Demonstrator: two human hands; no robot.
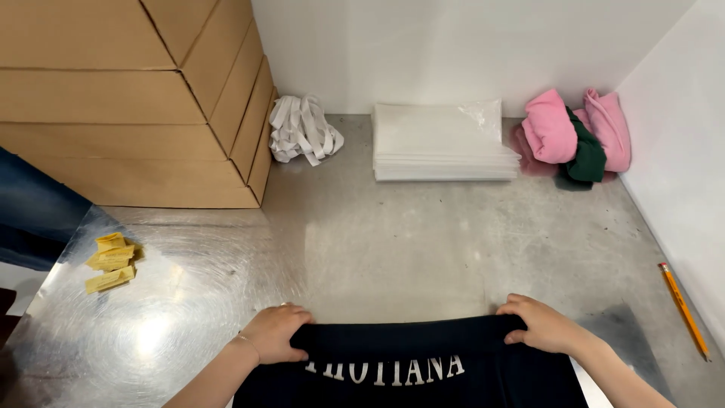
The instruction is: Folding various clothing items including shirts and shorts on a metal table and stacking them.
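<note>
Upper left of frame: stacked brown cardboard boxes (128, 98), plain-faced. Beside them, a bundle of white straps (302, 130). Top centre: flat stack of clear plastic bags (442, 143). Upper right: pink and green folded garments (578, 136). Left edge: small yellow tags (111, 262). Right edge: a pencil (683, 310).

Bottom centre: dark garment (411, 370) with white lettering lies on the metal tabletop (423, 242), long axis left-to-right, folded edge toward the top. Left hand (273, 332) and right hand (540, 325) each curl fingers over that edge, gripping it.
</note>
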